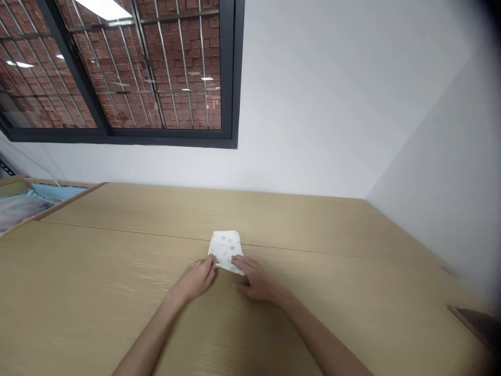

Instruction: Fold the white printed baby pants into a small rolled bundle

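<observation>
A small folded white cloth point(226, 247) with little dark printed figures lies on the tan tabletop point(117, 287), across a thin seam. Its far edge is narrower than its middle. My left hand point(200, 275) is closed on the near left corner, thumb and fingers pinched together. At the near right corner, my right hand point(256, 279) rests its fingertips on top of the cloth. The right thumb stands apart from the fingers, below the cloth's near edge. Part of that corner is hidden under the right fingers.
Against the white wall point(305, 104) stands the far edge of the table. A box-like bin point(70, 203) with bagged, light blue contents sits at the left. A dark-framed window point(168, 137) with bars is above. A dark object point(475, 324) shows at the right edge.
</observation>
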Tool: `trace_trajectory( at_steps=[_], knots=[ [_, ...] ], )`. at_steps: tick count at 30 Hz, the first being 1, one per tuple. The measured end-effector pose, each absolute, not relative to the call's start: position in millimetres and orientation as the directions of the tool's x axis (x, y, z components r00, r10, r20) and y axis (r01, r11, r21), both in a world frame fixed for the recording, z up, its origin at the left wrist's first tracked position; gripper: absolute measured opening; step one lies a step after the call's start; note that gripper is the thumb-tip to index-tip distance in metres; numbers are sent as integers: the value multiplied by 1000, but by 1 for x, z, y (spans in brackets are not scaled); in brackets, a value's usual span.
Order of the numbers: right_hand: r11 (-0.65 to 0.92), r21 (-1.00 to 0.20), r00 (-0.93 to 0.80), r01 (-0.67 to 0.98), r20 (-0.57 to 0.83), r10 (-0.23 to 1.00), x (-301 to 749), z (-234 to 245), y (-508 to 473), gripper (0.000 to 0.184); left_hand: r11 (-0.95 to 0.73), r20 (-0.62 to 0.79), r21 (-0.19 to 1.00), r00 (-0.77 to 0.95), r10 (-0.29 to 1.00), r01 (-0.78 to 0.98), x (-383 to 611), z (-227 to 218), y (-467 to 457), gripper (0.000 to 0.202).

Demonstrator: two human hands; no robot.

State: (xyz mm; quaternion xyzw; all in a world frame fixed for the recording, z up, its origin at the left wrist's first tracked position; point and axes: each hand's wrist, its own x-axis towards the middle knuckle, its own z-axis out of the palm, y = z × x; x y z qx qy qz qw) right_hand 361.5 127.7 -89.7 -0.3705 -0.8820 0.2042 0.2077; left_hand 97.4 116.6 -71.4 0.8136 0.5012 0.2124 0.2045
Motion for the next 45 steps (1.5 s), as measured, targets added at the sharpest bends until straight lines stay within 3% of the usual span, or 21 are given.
trace_trajectory(
  at_steps=[3,11,16,22,26,30,35,38,45],
  knots=[
    [544,-640,-549,543,220,806,361,-86,138,39,-373,134,644,381,915,668,89,-59,128,27],
    [476,-674,-399,565,281,873,344,-79,176,37,-277,111,851,363,925,446,81,-72,158,54],
    [370,-663,-223,651,299,928,331,-98,211,29,-200,161,856,121,979,478,90,-105,186,52],
    [252,-620,26,743,403,915,311,-124,229,30,-101,220,771,-114,969,628,105,-120,201,25],
    [219,-568,104,793,480,871,300,-123,222,35,-102,349,631,-164,923,769,118,-113,194,29],
    [311,-477,-4,822,541,841,289,-112,213,41,-263,471,461,18,882,847,136,-108,193,38],
    [537,-325,-316,778,535,783,284,-110,207,47,-463,467,300,295,834,834,152,-125,199,54],
    [560,-287,-380,777,495,781,287,-116,207,50,-453,430,249,321,844,856,151,-138,198,60],
    [465,-284,-319,839,435,842,296,-124,211,53,-338,410,221,227,883,915,145,-144,194,61]
  ],
)
